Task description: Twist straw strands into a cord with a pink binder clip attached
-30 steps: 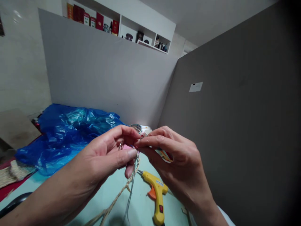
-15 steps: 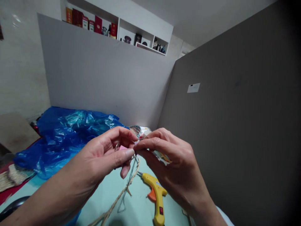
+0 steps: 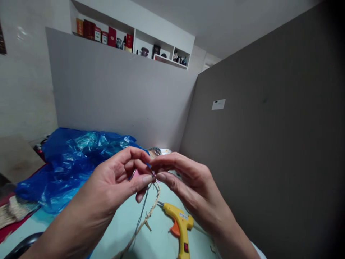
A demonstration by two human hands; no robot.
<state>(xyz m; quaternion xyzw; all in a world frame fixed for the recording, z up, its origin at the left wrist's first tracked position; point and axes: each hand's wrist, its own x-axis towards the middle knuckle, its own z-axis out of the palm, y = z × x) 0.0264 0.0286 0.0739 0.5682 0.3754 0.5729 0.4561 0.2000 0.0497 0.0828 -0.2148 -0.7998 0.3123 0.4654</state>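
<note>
My left hand [image 3: 115, 180] is closed in a pinch at the upper end of a braided straw cord [image 3: 148, 214]. A thin grey thread [image 3: 143, 205] also hangs from its fingertips, running down beside the cord. Inside the curled left fingers a small pink piece [image 3: 137, 174] shows in part. My right hand [image 3: 188, 178] meets the left one, thumb and forefinger pinched at the same spot. Whatever the right fingertips grip is too small and hidden to make out. Just below the hands, a yellow glue gun [image 3: 183, 226] with an orange trigger lies on the table.
Crumpled blue plastic [image 3: 72, 162] covers the back left of the pale green table [image 3: 159, 241]. A woven item [image 3: 155, 151] sits behind my hands. Something black and curved [image 3: 24, 244] is at the lower left. Grey panels [image 3: 121, 93] rise behind and to the right.
My right hand's fingers have shifted, its thumb now rising to meet the left thumb tip. The grey thread hangs closer to the braided cord. The view has tilted slightly upward.
</note>
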